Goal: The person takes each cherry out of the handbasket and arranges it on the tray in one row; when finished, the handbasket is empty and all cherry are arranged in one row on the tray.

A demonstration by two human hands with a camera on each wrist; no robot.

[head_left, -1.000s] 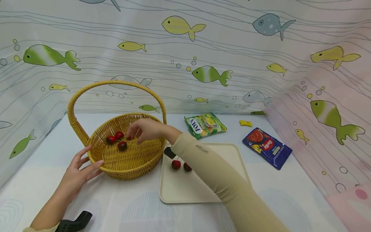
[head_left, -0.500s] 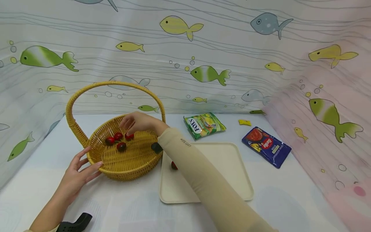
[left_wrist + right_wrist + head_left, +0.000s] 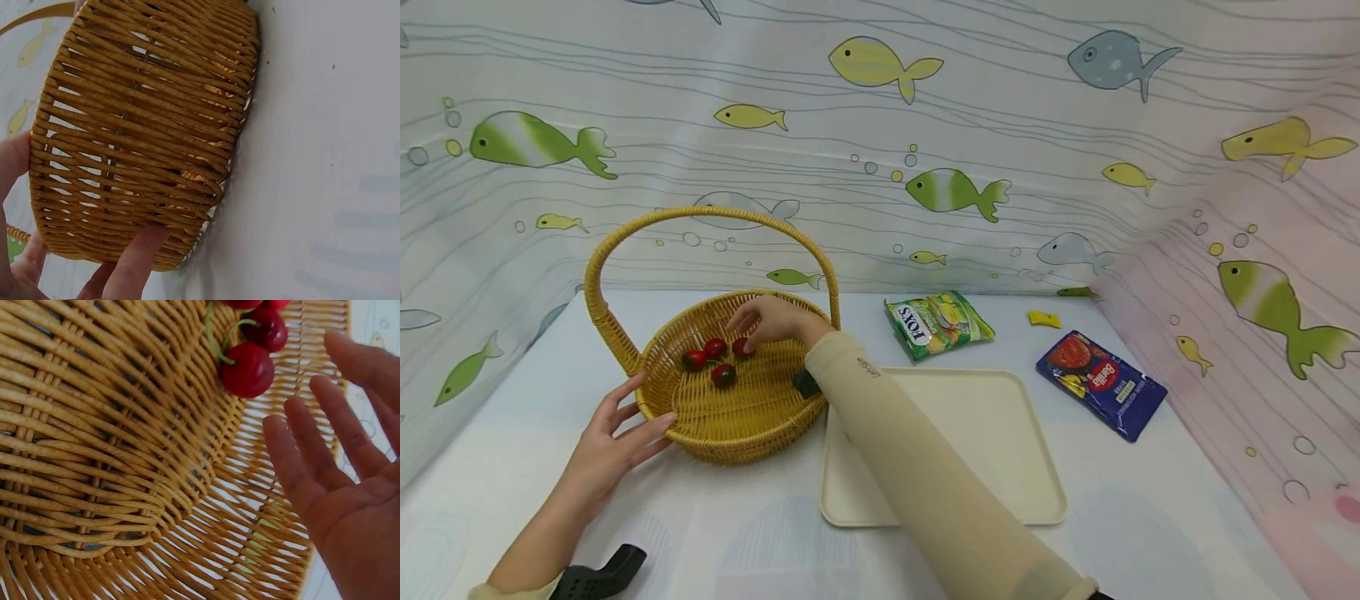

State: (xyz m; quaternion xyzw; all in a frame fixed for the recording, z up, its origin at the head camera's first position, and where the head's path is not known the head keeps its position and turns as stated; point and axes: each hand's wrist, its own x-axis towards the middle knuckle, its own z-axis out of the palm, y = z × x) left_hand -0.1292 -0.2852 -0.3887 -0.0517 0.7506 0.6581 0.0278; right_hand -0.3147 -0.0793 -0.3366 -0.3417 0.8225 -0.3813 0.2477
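Note:
In the head view, a yellow wicker basket [image 3: 752, 412] with a tall arched handle stands at the left. Several dark red cherries [image 3: 723, 376] lie inside it, toward the back left. My left hand [image 3: 606, 450] grips the basket's near-left side, thumb over the rim; the left wrist view shows a finger [image 3: 137, 262] along the outer wall. My right hand [image 3: 775, 321] hovers over the basket's interior beside the cherries. In the right wrist view its fingers are spread with nothing between them, close to a cherry [image 3: 248, 370] with a green stem.
A cream tray [image 3: 970, 433] lies right of the basket, partly covered by the right sleeve [image 3: 917, 467]. Behind it is a green Fox's bag [image 3: 940, 325]. A small yellow packet [image 3: 1043, 319] and a blue Barilla pouch [image 3: 1101, 383] lie farther right. A fish-print curtain rises behind.
My right hand has reached deeper over the basket and then shifted slightly; another cherry now shows beneath it. The sleeve now hides the cherries seen on the tray. My left hand keeps its hold.

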